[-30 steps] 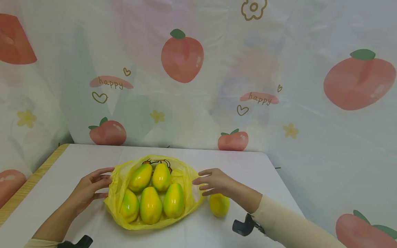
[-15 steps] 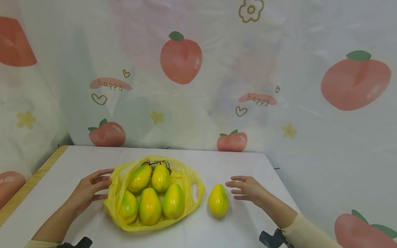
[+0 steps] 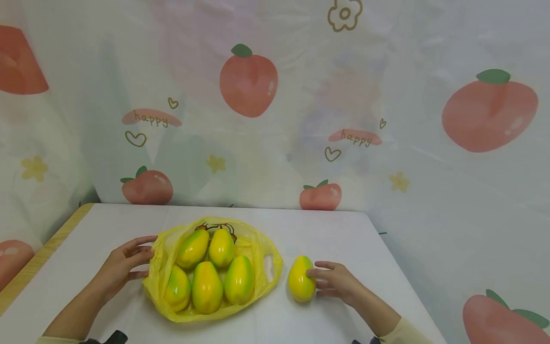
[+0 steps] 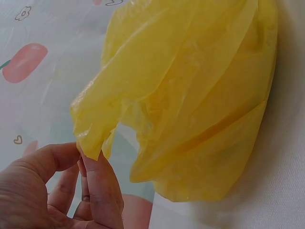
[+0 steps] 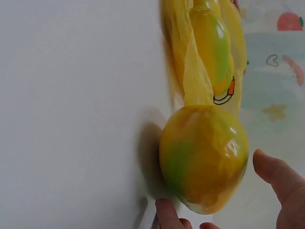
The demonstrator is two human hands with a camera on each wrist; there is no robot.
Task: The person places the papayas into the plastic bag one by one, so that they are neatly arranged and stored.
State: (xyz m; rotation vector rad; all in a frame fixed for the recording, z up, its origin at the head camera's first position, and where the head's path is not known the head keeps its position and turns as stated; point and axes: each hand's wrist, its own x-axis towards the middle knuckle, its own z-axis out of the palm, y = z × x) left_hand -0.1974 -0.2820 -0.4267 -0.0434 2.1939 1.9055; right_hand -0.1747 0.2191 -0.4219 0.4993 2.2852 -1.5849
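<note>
In the head view a yellow plastic bag (image 3: 253, 239) lies with its mouth wide, and several yellow-green mangoes (image 3: 208, 287) show inside it. My left hand (image 3: 122, 265) is at the bag's left edge. The left wrist view has its thumb and forefinger pinching a corner of the bag (image 4: 190, 95). One loose mango (image 3: 301, 282) rests on the table to the right of the bag. My right hand (image 3: 337, 283) is at this mango's right side, fingers spread around it. From the right wrist, the thumb (image 5: 276, 174) stands apart from the loose mango (image 5: 205, 157).
A white cover (image 3: 343, 234) lies over the table, with a bare wooden edge (image 3: 47, 255) at the left. Behind rises a cloth backdrop (image 3: 275, 143) printed with peaches. The bag has a handle hole on its right side, close to the loose mango.
My right hand has drawn back from the bag's right handle, swung right past the loose mango, then come in to its right side. The left hand keeps its place at the bag.
</note>
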